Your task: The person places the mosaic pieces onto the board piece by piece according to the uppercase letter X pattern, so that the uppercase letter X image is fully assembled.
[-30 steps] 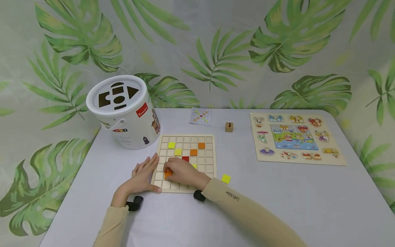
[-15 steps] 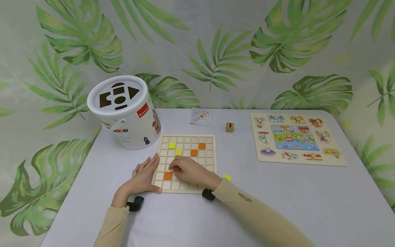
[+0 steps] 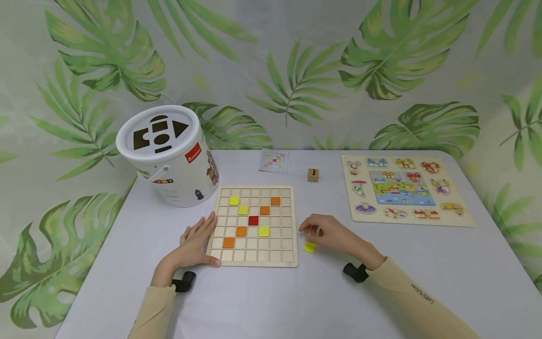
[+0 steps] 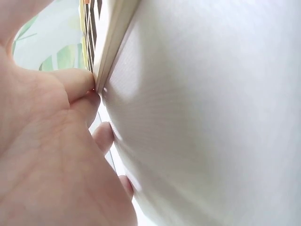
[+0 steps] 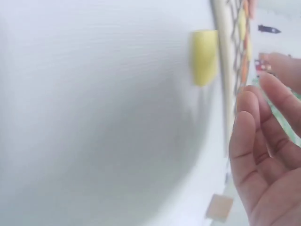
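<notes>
A wooden grid board [image 3: 273, 255] lies flat on the table, with yellow and orange square tiles and one red tile [image 3: 253, 220] crossing in its cells. My left hand [image 3: 191, 246] rests along the board's left edge, fingers extended and thumb at the near corner; in the left wrist view its fingertips touch the board's side. Off the board's right edge, my right hand [image 3: 334, 235] hovers over a loose yellow tile [image 3: 309, 247], fingers loosely bent and holding nothing. The right wrist view shows that yellow tile [image 5: 205, 57] on the table, apart from the fingers.
A white bucket [image 3: 169, 176] with shape holes in its lid stands behind the board at the left. A pattern card [image 3: 274, 160] and a small wooden block [image 3: 313, 175] lie at the back. At the right is a wooden picture puzzle [image 3: 360, 188].
My right hand has set orange tiles in the lower-left cells, left the board, and moved right to the loose yellow tile. The left hand stays at the board's edge.
</notes>
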`<state>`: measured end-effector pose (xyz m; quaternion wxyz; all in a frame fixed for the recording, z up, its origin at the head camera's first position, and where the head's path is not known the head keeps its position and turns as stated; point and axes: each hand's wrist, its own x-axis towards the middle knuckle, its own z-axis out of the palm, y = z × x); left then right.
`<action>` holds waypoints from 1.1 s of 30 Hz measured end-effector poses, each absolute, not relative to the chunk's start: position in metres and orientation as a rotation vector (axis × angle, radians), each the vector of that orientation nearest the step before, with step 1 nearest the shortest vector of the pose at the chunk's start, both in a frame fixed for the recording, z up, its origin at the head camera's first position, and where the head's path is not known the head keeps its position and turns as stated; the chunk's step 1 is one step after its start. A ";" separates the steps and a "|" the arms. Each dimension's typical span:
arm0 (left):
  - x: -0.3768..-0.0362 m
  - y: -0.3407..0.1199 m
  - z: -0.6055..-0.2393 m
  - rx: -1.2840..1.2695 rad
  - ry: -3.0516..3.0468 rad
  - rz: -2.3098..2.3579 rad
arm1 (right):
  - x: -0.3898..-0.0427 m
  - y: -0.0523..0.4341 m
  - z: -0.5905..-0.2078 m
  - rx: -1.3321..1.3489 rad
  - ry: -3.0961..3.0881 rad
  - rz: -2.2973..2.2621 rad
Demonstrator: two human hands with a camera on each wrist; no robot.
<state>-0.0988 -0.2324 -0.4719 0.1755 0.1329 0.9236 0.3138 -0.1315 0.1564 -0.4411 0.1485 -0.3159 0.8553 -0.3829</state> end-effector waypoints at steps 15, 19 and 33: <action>-0.098 -0.232 -0.469 0.358 2.606 0.907 | -0.114 0.149 -0.458 -0.861 2.604 -0.893; -0.098 -0.232 -0.468 0.357 2.604 0.906 | -0.116 0.135 -0.455 -0.897 2.581 -0.972; -0.097 -0.230 -0.464 0.350 2.603 0.900 | -0.123 0.082 -0.450 -1.045 2.568 -0.814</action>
